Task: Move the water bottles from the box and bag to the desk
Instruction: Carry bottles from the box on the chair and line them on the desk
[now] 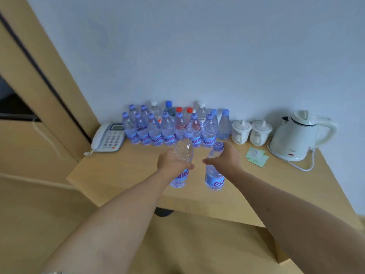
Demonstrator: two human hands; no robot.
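Two water bottles are in hand, one per hand, both held out over the wooden desk (122,175). Left hand (171,161) is wrapped around the middle of the left bottle (182,155), fingers closed on the clear body just above the blue label; this bottle tilts slightly, cap toward the wall. Right hand (227,157) grips the right bottle (214,175) around its upper body below the lilac cap, thumb on the near side; this bottle stands close to upright (whether either base touches the desk surface cannot be told).

Behind the hands, a cluster of bottles (169,127) stands on the desk against the pale wall (197,56), in roughly two rows. Front row: lilac caps, blue labels. Back row: mixed caps, two of them red, one darker blue, some white.

Left of the cluster: a white desk phone (107,138), touching or just beside the leftmost bottle. Right of the cluster: two white lidded cups (250,132) side by side, then a white electric kettle (296,135) on its base, cord trailing toward the desk edge. Two green sachets (256,156) lie flat near the kettle base.

Frame is somewhat blurred at the edges.
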